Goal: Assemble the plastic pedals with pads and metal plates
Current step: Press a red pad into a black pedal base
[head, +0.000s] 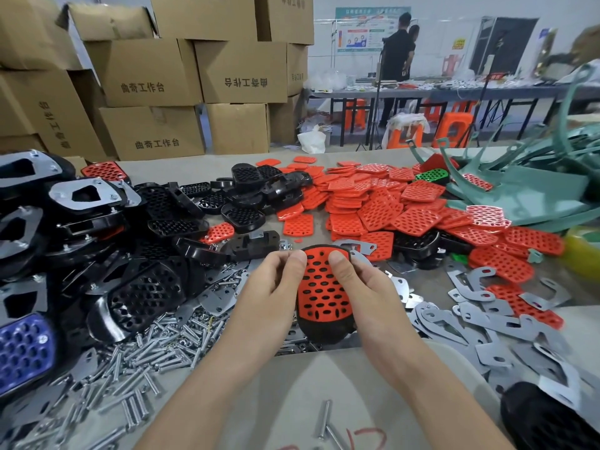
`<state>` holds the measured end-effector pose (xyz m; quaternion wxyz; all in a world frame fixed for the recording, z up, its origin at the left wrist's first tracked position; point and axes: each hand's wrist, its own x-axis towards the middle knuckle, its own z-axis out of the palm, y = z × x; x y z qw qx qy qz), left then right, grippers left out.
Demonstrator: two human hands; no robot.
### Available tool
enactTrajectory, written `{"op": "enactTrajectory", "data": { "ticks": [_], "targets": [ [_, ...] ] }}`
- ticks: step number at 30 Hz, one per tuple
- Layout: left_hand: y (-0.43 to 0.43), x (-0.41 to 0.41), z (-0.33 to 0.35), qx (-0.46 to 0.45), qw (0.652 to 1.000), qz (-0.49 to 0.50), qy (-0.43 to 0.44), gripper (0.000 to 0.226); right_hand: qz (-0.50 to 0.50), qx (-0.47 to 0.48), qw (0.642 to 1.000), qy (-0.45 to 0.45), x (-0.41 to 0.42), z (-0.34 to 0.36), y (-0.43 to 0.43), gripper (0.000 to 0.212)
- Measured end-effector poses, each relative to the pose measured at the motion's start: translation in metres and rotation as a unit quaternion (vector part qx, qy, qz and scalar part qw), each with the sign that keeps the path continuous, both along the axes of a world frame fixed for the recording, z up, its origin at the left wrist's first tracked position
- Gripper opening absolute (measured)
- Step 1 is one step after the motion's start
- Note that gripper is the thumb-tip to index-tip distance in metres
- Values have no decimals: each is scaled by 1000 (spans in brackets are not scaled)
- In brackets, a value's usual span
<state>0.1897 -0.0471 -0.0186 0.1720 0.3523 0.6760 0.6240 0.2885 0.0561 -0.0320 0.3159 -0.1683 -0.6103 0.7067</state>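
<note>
A black plastic pedal (319, 329) with a red perforated pad (321, 287) laid on its face is held above the table's near edge. My left hand (276, 277) grips its left side, thumb on the pad's top edge. My right hand (360, 280) grips the right side, thumb pressing the pad near the top. A heap of loose red pads (389, 203) lies behind. Bare black pedals (240, 196) are piled at centre left. Grey metal plates (487, 319) are scattered at the right.
Silver bolts (156, 362) cover the table at the near left. Finished pedals with plates (91, 193) are stacked at the far left, a blue-padded one (26, 349) below them. Green plastic frames (535, 190) lie at the far right. Cardboard boxes (156, 92) stand behind.
</note>
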Motion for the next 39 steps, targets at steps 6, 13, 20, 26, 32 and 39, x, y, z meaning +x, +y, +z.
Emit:
{"op": "enactTrajectory", "data": {
  "ticks": [6, 13, 20, 26, 32, 39],
  "targets": [
    [3, 2, -3, 21, 999, 13, -38, 29, -7, -10, 1000, -5, -3, -4, -1, 41],
    [8, -2, -6, 80, 985, 53, -140, 46, 25, 3, 999, -29, -7, -13, 0, 30],
    [5, 0, -7, 21, 992, 0, -128, 45, 12, 21, 1000, -14, -5, -13, 2, 33],
    [5, -3, -10, 61, 986, 55, -142, 48, 39, 38, 998, -33, -8, -15, -4, 29],
    [1, -1, -11, 57, 995, 11, -81, 36, -1, 67, 997, -33, -5, -13, 0, 16],
    [1, 1, -8, 12, 1000, 7, 17, 15, -19, 88, 996, -24, -4, -13, 1, 19]
  ]
}}
